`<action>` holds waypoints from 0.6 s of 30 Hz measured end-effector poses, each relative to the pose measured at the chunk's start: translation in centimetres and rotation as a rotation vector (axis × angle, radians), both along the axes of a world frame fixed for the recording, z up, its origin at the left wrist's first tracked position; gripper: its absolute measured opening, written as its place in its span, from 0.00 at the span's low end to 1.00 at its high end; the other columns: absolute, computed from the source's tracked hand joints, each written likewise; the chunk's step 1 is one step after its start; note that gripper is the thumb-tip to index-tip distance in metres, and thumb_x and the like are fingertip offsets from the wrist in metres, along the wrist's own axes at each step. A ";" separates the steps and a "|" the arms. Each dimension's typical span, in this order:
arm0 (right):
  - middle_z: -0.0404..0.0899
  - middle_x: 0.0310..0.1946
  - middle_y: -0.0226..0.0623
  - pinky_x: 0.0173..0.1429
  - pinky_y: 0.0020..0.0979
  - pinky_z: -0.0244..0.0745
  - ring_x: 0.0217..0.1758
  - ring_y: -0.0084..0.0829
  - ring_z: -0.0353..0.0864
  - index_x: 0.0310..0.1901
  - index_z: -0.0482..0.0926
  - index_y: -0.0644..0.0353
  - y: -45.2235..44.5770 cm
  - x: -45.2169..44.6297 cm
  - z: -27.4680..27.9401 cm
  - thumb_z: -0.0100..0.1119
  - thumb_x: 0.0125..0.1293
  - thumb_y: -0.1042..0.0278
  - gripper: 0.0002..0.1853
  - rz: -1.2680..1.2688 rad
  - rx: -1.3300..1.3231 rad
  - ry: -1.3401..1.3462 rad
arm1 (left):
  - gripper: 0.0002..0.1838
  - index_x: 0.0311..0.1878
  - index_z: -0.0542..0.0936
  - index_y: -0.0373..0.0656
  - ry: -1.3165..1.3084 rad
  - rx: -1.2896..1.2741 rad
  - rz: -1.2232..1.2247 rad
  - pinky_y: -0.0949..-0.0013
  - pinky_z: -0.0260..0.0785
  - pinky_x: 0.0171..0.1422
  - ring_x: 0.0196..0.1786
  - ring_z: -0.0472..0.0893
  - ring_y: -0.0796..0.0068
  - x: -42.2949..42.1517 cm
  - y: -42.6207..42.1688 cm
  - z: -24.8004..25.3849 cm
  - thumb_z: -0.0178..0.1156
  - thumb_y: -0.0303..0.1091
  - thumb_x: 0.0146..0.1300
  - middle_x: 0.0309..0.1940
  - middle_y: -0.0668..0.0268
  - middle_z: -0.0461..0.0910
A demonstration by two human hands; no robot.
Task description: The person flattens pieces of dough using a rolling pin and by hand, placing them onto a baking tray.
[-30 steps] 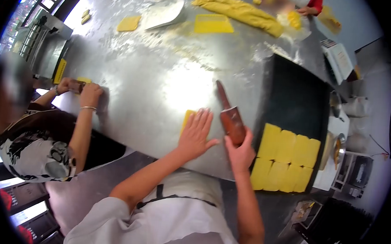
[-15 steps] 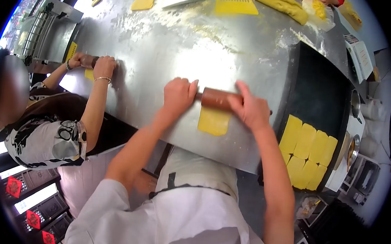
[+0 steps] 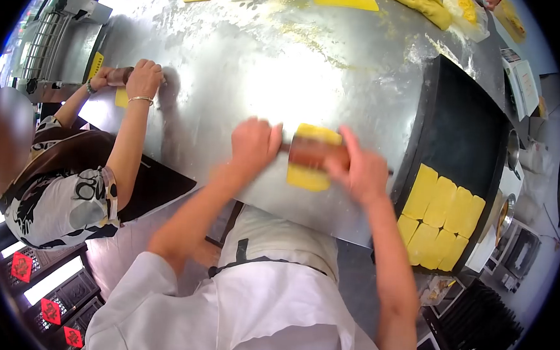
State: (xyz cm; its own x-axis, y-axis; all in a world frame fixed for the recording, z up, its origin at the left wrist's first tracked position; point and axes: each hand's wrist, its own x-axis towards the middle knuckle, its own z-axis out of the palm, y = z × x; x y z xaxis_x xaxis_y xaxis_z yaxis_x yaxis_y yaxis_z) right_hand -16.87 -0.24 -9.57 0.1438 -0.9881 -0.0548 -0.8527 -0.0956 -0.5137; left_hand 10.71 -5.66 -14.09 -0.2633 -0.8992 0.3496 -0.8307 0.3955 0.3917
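rolling pin has moved across dough, held by closed left hand, loosely curled right hand.

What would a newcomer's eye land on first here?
Probably the brown rolling pin, blurred, between the left hand and right hand, lying across a bright yellow dough sheet. Next, the black tray to the right, its near part covered with yellow pieces. Then, at far left, a co-worker holding another rolling pin.
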 end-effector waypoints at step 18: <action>0.87 0.55 0.49 0.59 0.43 0.81 0.55 0.53 0.88 0.67 0.77 0.54 6.1 -3.0 -2.0 0.50 0.83 0.40 0.27 -0.810 -0.033 -0.354 | 0.21 0.54 0.84 0.42 0.045 0.526 -0.321 0.51 0.73 0.60 0.53 0.79 0.50 -6.6 -2.7 3.5 0.77 0.36 0.59 0.43 0.57 0.81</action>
State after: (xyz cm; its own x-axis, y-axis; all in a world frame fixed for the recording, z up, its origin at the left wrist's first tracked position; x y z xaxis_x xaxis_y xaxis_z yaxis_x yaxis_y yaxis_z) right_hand -19.88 5.82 -11.62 -0.5981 -0.7939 -0.1097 -0.4561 0.4498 -0.7679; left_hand 4.13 -8.41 -10.59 -0.5450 -0.8323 -0.1016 -0.6800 0.3679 0.6343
